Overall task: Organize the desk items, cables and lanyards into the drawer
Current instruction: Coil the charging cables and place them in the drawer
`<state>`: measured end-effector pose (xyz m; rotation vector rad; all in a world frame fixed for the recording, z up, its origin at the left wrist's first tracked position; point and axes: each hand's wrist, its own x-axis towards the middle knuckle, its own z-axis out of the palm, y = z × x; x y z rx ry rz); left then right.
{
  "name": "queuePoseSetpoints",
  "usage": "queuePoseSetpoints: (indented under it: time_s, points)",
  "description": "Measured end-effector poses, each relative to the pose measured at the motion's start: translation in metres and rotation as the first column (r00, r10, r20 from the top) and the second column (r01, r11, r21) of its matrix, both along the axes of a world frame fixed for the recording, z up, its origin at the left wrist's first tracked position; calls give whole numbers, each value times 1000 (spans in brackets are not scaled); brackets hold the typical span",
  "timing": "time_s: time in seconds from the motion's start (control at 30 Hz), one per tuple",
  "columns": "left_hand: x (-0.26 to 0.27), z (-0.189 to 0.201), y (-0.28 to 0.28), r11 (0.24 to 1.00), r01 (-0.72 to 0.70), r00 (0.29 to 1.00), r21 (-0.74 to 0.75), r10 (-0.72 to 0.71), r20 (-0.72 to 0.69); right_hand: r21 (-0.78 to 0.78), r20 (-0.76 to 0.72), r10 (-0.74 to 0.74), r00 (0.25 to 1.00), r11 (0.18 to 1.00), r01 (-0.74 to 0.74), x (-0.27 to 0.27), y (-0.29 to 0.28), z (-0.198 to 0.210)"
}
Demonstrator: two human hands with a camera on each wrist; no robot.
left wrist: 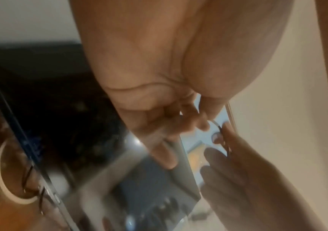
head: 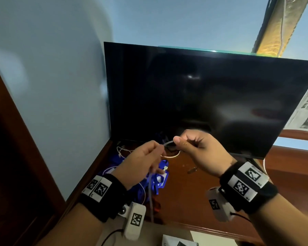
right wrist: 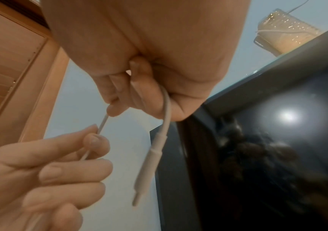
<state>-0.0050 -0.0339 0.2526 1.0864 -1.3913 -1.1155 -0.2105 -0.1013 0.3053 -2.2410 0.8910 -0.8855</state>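
Both hands grasp 1 white cable (head: 168,143) above worktop's left rear corner: left hand (head: 142,162) pinches the run, right hand (head: 194,148) pinches near plug (right wrist: 149,168). Advice: coil in even loops, keep slack off blue lanyards (head: 160,181) pile below; count unclear. 1 monitor (head: 203,96). Drawer not visible.

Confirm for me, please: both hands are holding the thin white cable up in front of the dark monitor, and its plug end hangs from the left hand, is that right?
Not quite: the plug end hangs from the right hand, not the left, as the right wrist view shows. The rest holds: both the right hand and the left hand hold the thin white cable up in front of the dark monitor.
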Motion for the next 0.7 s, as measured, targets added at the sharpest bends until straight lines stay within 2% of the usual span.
queuePoseSetpoints:
  time_s: [0.13,0.27,0.33,0.43,0.57,0.7]
  points:
    - [31,6,2,970,-231,960,-70,239,148,66,-71,6,997,998,-1,-6,2,-18]
    - [54,9,2,955,-263,906,-137,293,305,113,-52,84,995,991,-78,-2,13,-40]
    - [61,9,0,947,-279,893,-161,317,319,135,-20,97,995,986,-94,4,20,-50]
    - [70,12,-6,913,-359,878,-193,400,261,193,6,113,994,975,-112,12,32,-62]
    - [75,13,-14,885,-436,845,-162,465,264,344,144,166,976,916,-207,22,45,-63]
    - [65,-1,-23,906,-418,845,-57,412,342,450,364,153,919,835,-317,36,56,-41]
